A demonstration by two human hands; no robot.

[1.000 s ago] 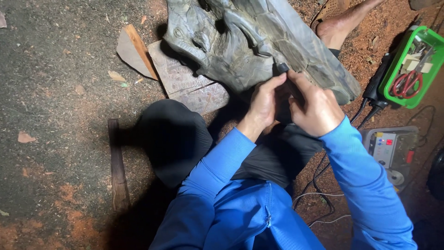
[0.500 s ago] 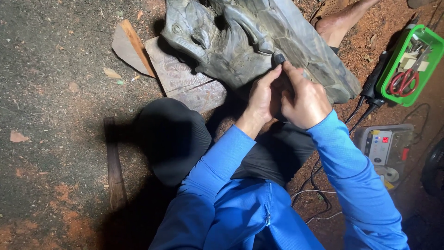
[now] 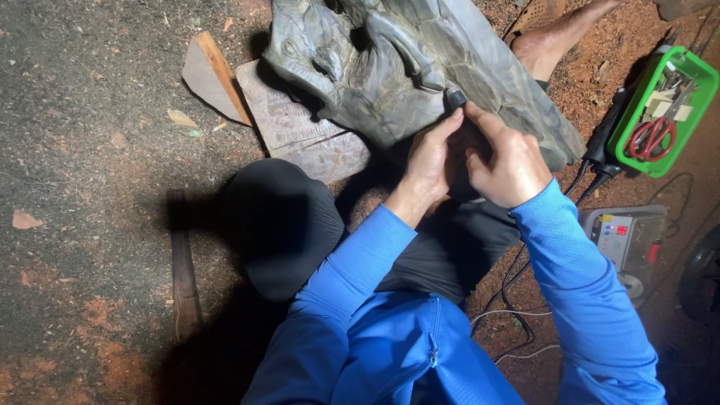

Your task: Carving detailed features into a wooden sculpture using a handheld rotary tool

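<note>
Grey-green stone carving, large, lying tilted across flat stone slabs on the bare earth floor, its near edge by the seated person's lap: the upper left part is already worked into deep relief, with curling, rounded forms, hollows and a ring-like detail, dull and dusty in finish; the right flank is plainer, with shallow ridges and long smooth planes, and judged from this the carving is well advanced but not finished at the spot where the hands meet. Left hand, fingers closed, pressed against the stone's lower edge. Right hand, curled tight round a small dark rotary handpiece, of which only the black ribbed tip shows above the fingers, touching the carving; what sort of bit it carries cannot be told. Sleeves bright blue, fine knit mesh; trousers dark. Black cables trail over red-brown, gritty soil to a grey control box at the right. Green plastic tray, rectangular, holding red-handled scissors and small pale items. Wedge-shaped stone offcut with an orange edge beside the slabs; a worn wooden piece lies well apart at the left.
</note>
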